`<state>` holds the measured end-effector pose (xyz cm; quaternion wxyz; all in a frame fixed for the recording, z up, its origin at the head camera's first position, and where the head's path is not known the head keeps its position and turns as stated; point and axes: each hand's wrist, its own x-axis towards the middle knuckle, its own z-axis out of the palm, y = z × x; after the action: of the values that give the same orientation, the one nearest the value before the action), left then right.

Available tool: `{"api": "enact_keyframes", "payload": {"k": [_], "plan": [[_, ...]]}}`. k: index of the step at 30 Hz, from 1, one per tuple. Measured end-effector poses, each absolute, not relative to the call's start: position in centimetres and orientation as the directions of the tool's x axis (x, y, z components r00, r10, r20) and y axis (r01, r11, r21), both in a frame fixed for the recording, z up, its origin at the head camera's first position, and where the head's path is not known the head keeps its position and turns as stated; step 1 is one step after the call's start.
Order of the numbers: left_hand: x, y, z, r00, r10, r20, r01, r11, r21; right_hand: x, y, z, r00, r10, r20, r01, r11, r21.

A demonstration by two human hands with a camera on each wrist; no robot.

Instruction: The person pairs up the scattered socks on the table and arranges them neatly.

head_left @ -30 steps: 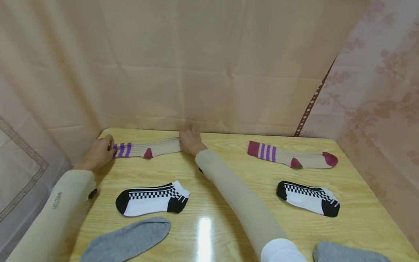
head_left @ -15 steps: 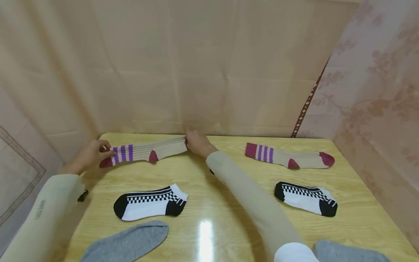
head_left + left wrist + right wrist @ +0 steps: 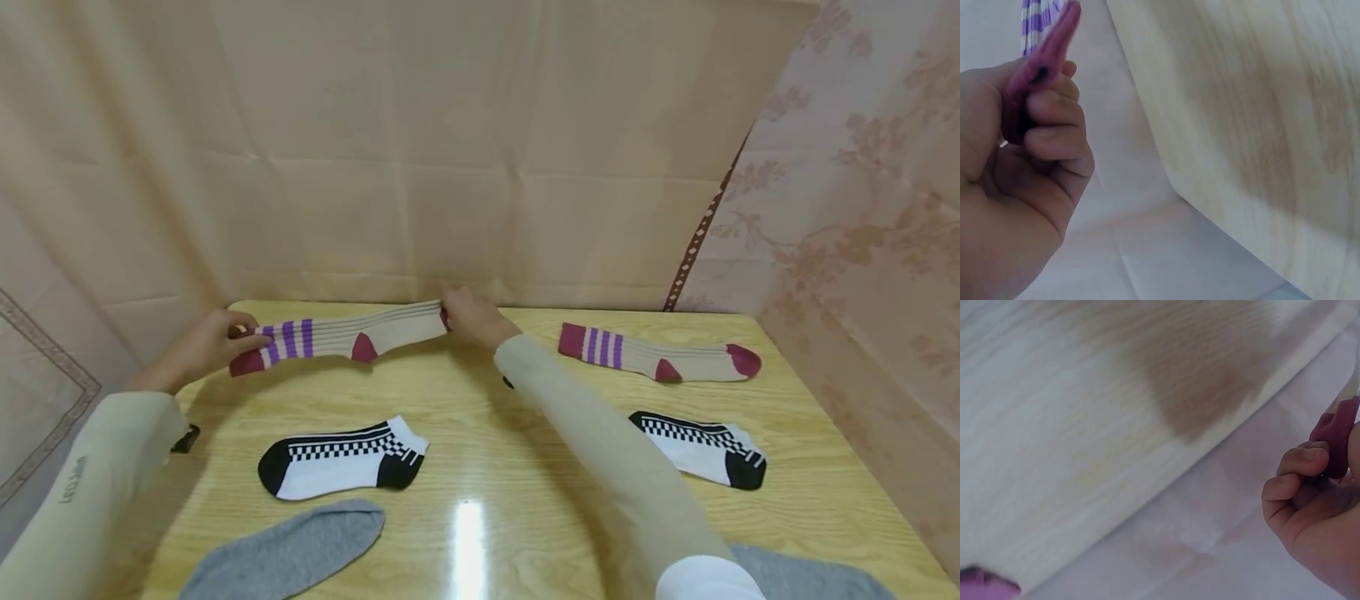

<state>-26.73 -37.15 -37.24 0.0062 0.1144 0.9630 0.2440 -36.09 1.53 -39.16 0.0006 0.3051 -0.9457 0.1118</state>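
Observation:
A long beige sock (image 3: 337,337) with purple stripes and a maroon heel is stretched sideways between two hands near the table's back edge, its shadow falling on the wood below. My left hand (image 3: 202,346) pinches its cuff end by the stripes; in the left wrist view the maroon cuff (image 3: 1044,69) sits between thumb and curled fingers. At the other end my right hand (image 3: 477,318) grips the toe, most of which is hidden by the fingers. The right wrist view shows the maroon toe (image 3: 1338,437) between fingers and thumb. A matching striped sock (image 3: 637,358) lies flat farther right.
On the wooden table (image 3: 480,425) lie two black-and-white checkered socks, one on the left (image 3: 337,467) and one partly behind the right sleeve (image 3: 693,450). Grey socks lie at front left (image 3: 288,550) and front right (image 3: 817,575). A beige curtain (image 3: 465,167) hangs behind.
The right hand has moved right with the toe, drawing the sock along. The left fingers have shifted so the maroon cuff now shows. The sock looks straighter and raised, with its shadow apart below.

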Motion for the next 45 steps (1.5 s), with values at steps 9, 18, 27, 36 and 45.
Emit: {"api": "enact_keyframes", "payload": {"k": [9, 18, 27, 36, 45], "plan": [[-26.9, -35.7, -36.8, -0.956, 0.292, -0.017, 0.252, 0.852, 0.459, -35.2, 4.3, -39.0, -0.789, -0.599, 0.136, -0.614, 0.77, -0.173], [-26.9, -34.4, -36.5, -0.943, 0.333, 0.012, 0.305, 0.851, 0.428, -34.0, 6.7, -39.4, -0.723, -0.638, 0.266, -0.686, 0.709, -0.162], [-26.4, -32.5, -36.2, -0.93, 0.368, 0.015, 0.342, 0.848, 0.406, -32.2, 9.3, -38.7, -0.743, -0.623, 0.244, -0.669, 0.7, -0.251], [-26.0, -30.4, -35.9, -0.911, 0.411, 0.013, 0.381, 0.832, 0.403, -30.2, 12.0, -37.6, -0.783, -0.586, 0.21, -0.62, 0.763, -0.182], [-25.7, -28.5, -35.8, -0.891, 0.454, 0.018, 0.421, 0.81, 0.409, -28.5, 15.0, -37.6, -0.764, -0.599, 0.239, -0.642, 0.744, -0.187]]}}
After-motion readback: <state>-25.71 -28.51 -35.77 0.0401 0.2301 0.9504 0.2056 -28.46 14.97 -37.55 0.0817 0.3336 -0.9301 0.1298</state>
